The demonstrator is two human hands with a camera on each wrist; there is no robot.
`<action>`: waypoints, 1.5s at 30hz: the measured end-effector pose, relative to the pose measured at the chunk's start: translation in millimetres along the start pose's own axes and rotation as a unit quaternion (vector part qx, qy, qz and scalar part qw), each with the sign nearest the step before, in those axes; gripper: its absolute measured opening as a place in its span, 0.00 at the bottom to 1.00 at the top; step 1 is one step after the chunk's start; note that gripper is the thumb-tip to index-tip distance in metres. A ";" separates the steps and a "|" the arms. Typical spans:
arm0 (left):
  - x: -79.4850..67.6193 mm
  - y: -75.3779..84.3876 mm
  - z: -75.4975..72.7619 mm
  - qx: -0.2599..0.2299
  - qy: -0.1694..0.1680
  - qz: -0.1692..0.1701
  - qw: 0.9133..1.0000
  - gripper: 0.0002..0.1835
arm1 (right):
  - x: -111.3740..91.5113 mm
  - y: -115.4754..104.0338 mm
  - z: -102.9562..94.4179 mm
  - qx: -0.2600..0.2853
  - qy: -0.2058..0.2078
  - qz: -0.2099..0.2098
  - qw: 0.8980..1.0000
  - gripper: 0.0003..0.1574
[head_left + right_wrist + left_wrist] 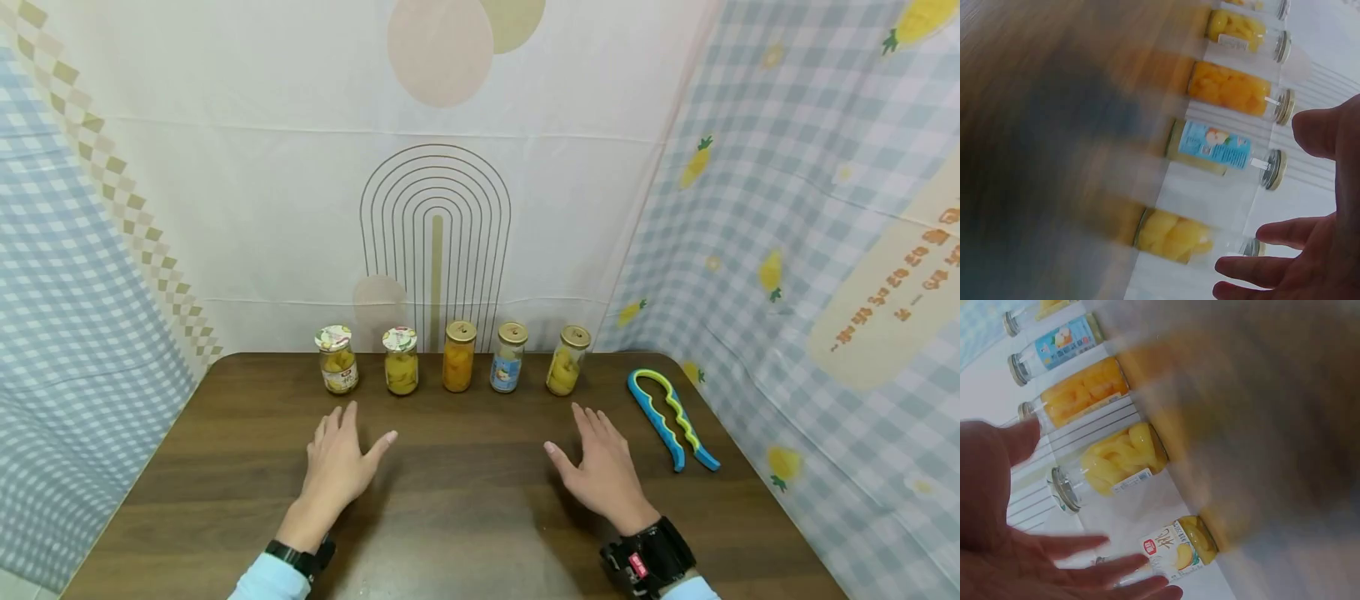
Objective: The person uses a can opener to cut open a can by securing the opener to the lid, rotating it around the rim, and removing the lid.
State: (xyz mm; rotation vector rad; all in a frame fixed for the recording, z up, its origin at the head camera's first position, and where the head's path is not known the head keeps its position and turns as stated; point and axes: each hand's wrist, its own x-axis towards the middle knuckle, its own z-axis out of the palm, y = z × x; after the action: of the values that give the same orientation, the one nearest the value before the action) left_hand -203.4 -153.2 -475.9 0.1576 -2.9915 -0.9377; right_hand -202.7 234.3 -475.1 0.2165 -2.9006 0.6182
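Nearest me, light-blue sleeves (272, 578) come in at the bottom, with a black wristband (294, 560) on the left wrist and a bulkier wrist strap (651, 554) on the right. Past them, the left hand (339, 462) and right hand (600, 475) lie over the dark wood-grain tabletop (465, 483); I cannot tell whether either touches it. On both, the fingers are extended and spread, thumbs turned inward, holding nothing.

To the right of the right hand, apart from it, a blue-and-lime jar opener (658, 423) lies with its legs toward me. Farther off, five lidded glass jars stand in a row along the back edge. From the left I make out a white-labelled fruit jar (338, 364) just beyond the left fingers, a yellow-fruit jar (401, 371), an orange-fruit jar (457, 360), a blue-labelled jar (507, 367) and a gold-lidded pale-fruit jar (565, 365) just beyond the right fingers. Behind them hangs a pale printed cloth (292, 208).

My main worry is the jars' height and their place at the edge: a forward nudge from straight fingers could tip one back against the cloth. Smooth glass might also slip through a loose grip. In the wrist views fingers overlap jars that the head view shows standing clear, so judging depth from those alone could cause a bump.
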 end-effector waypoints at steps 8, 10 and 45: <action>34.6 -1.8 -8.0 -0.061 0.040 -0.036 0.997 0.56 | -6.6 22.4 -13.2 -0.032 0.010 0.010 0.999 0.54; 43.5 -4.0 -8.9 -0.069 0.050 -0.047 0.995 0.57 | -7.3 26.8 -15.9 -0.035 0.011 0.012 0.999 0.54; 125.3 -20.8 -1.0 -0.231 0.187 -0.129 0.946 0.41 | -12.4 58.6 -24.0 -0.052 0.016 0.051 0.997 0.56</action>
State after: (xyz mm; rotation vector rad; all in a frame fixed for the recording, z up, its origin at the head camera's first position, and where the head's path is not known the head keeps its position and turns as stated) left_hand -326.1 -182.9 -490.5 0.6491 -2.3697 -1.4173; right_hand -197.7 298.4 -478.8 0.0451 -2.9174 0.4809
